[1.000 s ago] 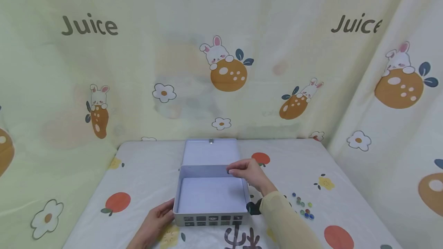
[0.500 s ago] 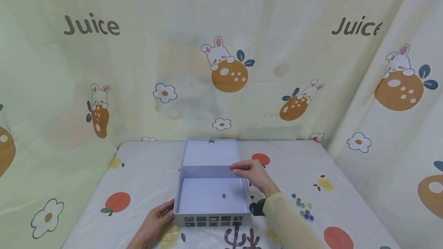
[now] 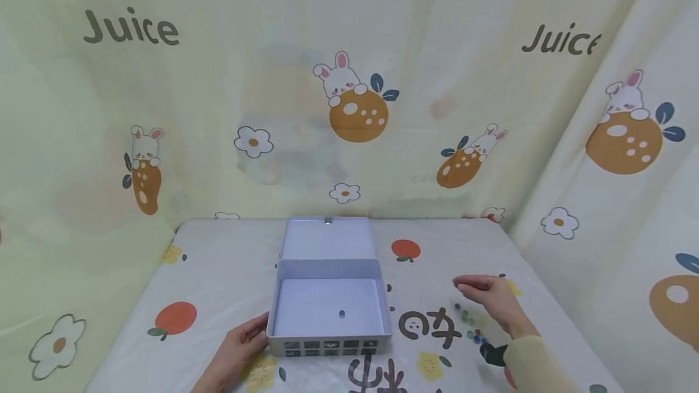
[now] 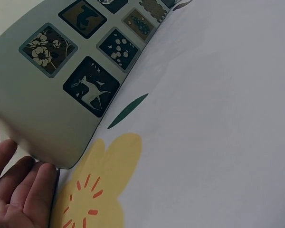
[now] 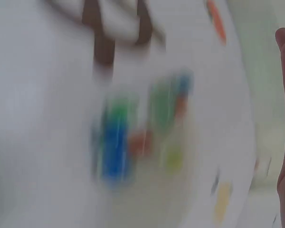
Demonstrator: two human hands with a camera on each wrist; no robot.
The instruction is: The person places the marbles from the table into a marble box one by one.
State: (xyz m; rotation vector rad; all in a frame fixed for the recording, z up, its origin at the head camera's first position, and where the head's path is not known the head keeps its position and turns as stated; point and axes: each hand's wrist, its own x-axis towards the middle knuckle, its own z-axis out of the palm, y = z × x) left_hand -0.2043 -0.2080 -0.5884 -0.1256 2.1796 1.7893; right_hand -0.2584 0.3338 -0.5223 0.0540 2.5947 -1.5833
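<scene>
A pale metal box (image 3: 278, 347) stands on the table with its lid (image 3: 329, 239) tipped back behind it. Inside, on the white floor, lies one small bluish glass marble (image 3: 342, 314). My left hand (image 3: 238, 344) rests against the box's left side, near its front corner; the left wrist view has its fingertips at that corner. Over on the right, my right hand (image 3: 494, 301) hovers above loose coloured marbles (image 3: 471, 321), thumb and fingers near one another, nothing visible between them. Blurred blue marbles (image 5: 116, 152) appear in the right wrist view.
A white cloth (image 3: 218, 278) printed with fruit, flowers and lettering covers the table. Behind it and to the right hangs a patterned curtain (image 3: 284, 96). A dark object (image 3: 494, 354) sits at the right wrist.
A marble has dropped from my right hand into the box. That hand has since moved right, away from the box to the loose marbles. My left hand stays at the box.
</scene>
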